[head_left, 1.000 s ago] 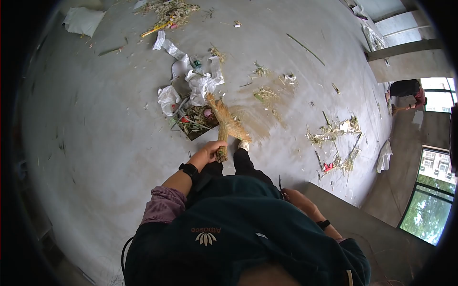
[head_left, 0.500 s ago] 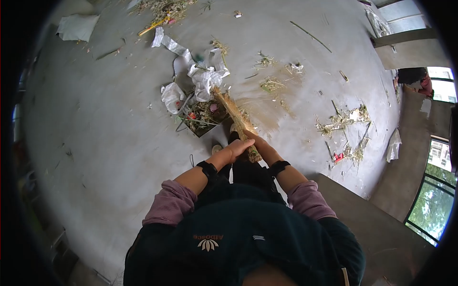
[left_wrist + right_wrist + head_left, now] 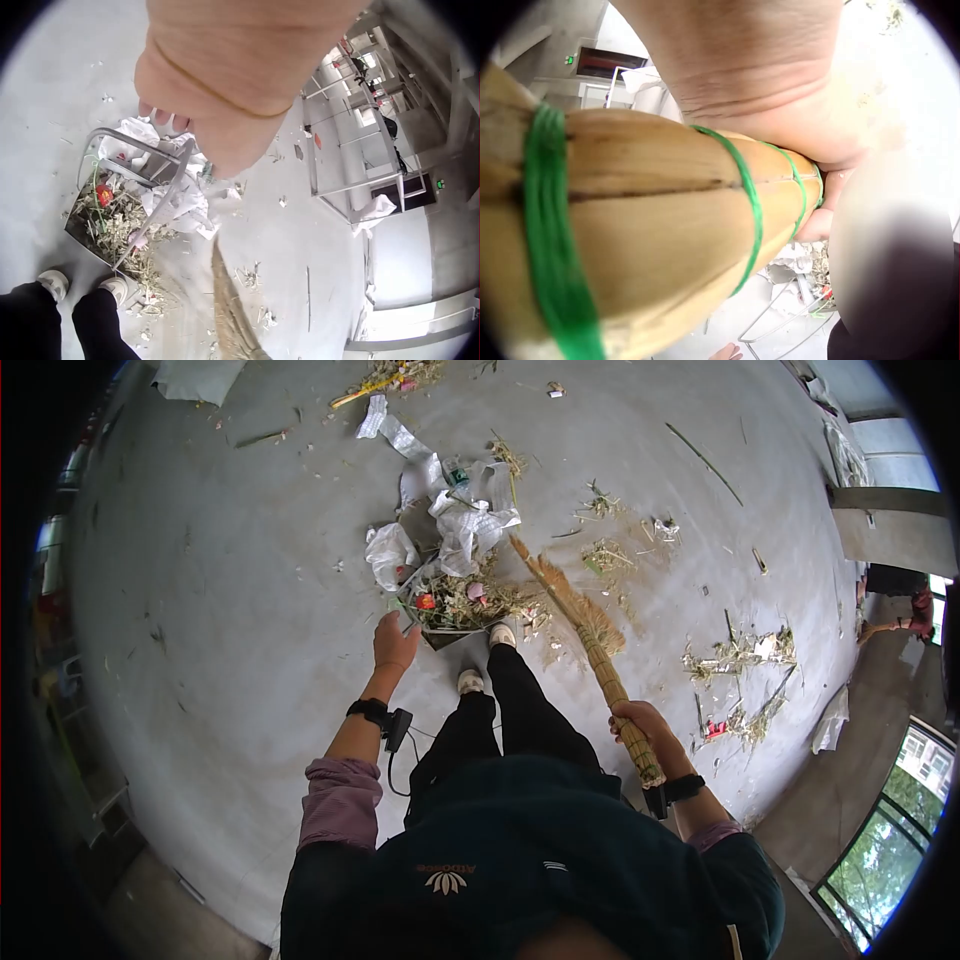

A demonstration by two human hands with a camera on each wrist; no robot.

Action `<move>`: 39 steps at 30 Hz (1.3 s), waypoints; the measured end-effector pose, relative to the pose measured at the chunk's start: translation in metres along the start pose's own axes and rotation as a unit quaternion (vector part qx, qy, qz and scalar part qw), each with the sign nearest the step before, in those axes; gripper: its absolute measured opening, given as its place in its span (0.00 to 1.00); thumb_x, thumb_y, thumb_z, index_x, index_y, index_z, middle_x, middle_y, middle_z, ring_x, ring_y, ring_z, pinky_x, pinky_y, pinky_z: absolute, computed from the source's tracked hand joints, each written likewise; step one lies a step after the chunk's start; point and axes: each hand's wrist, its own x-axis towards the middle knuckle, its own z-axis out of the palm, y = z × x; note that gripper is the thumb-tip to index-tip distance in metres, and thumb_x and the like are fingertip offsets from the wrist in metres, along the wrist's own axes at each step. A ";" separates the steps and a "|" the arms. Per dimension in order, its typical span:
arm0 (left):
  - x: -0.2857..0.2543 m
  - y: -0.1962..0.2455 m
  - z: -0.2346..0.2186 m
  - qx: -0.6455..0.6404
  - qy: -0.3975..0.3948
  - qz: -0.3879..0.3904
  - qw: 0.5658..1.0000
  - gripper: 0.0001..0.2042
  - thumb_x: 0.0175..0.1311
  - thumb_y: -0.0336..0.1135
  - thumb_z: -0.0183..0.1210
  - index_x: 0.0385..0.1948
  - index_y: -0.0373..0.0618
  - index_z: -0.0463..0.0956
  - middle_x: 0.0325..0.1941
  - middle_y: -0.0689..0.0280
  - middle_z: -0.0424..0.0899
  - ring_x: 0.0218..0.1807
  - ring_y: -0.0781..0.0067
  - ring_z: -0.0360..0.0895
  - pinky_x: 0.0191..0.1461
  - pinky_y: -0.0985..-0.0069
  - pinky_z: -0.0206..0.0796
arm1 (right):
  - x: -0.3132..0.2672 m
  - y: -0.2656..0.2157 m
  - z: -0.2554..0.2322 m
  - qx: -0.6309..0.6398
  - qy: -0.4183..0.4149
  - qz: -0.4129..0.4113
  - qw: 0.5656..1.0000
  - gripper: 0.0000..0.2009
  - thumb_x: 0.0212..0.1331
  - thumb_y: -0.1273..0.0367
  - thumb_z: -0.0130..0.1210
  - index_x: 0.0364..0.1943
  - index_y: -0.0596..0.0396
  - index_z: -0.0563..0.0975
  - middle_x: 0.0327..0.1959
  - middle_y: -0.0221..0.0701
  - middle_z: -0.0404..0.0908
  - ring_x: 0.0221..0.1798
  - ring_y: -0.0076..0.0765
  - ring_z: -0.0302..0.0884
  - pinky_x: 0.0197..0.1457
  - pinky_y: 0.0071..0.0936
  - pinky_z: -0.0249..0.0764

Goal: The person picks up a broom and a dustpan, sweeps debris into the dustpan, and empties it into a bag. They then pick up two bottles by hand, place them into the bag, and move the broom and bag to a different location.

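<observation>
My right hand (image 3: pixel 645 725) grips the handle of a straw broom (image 3: pixel 607 678), its bristles pointing away from me and angled left. Green bands wrap the broom handle (image 3: pixel 660 187) in the right wrist view. My left hand (image 3: pixel 397 645) reaches forward with nothing in it, fingers loose, beside a dustpan (image 3: pixel 440 640). The dustpan has a bent metal tube handle (image 3: pixel 169 202). Dry stalks and leaves (image 3: pixel 124 225), a red scrap (image 3: pixel 104 196) and a pink scrap (image 3: pixel 475 591) fill it. White plastic sheeting (image 3: pixel 470 535) lies over its far side.
Piles of dry stalks (image 3: pixel 745 655) lie on the concrete floor at right, with more litter (image 3: pixel 400 375) at the far end. A white sack (image 3: pixel 200 378) lies at far left. Another person (image 3: pixel 905 605) bends near the windows at right. My shoes (image 3: pixel 502 634) stand close to the dustpan.
Half a second ago both hands were on the broom; now only the right hand holds it, moved to the right. The left hand has let go and moved left toward the dustpan.
</observation>
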 end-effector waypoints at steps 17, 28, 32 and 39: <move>0.019 -0.004 0.029 0.065 -0.282 -0.222 0.931 0.25 0.51 0.51 0.53 0.49 0.48 0.66 0.51 0.61 0.74 0.53 0.59 0.69 0.54 0.54 0.55 | 0.133 -0.070 0.016 -0.638 0.094 -0.105 0.757 0.27 0.39 0.64 0.55 0.43 0.68 0.62 0.34 0.56 0.75 0.41 0.58 0.74 0.44 0.42 0.71; 0.019 0.008 0.024 0.033 -0.246 -0.233 0.940 0.24 0.51 0.53 0.52 0.45 0.46 0.71 0.46 0.61 0.77 0.51 0.60 0.72 0.53 0.57 0.56 | 0.031 -0.058 -0.023 -0.575 -0.029 -0.017 0.818 0.22 0.40 0.65 0.58 0.37 0.69 0.67 0.27 0.46 0.76 0.30 0.42 0.77 0.33 0.33 0.74; 0.018 -0.008 0.038 0.030 -0.263 -0.217 0.939 0.25 0.52 0.57 0.48 0.36 0.41 0.76 0.39 0.53 0.79 0.44 0.53 0.75 0.49 0.59 0.62 | -0.003 -0.066 -0.036 -0.390 -0.024 -0.016 0.920 0.18 0.41 0.68 0.59 0.32 0.68 0.70 0.23 0.37 0.75 0.22 0.28 0.74 0.24 0.26 0.72; -0.016 -0.008 0.040 -0.009 -0.201 -0.252 0.947 0.26 0.53 0.55 0.47 0.27 0.35 0.78 0.32 0.46 0.78 0.40 0.47 0.75 0.44 0.60 0.66 | -0.017 -0.094 -0.045 -0.343 0.048 -0.083 0.935 0.15 0.43 0.69 0.57 0.32 0.68 0.70 0.20 0.34 0.74 0.20 0.27 0.73 0.22 0.24 0.72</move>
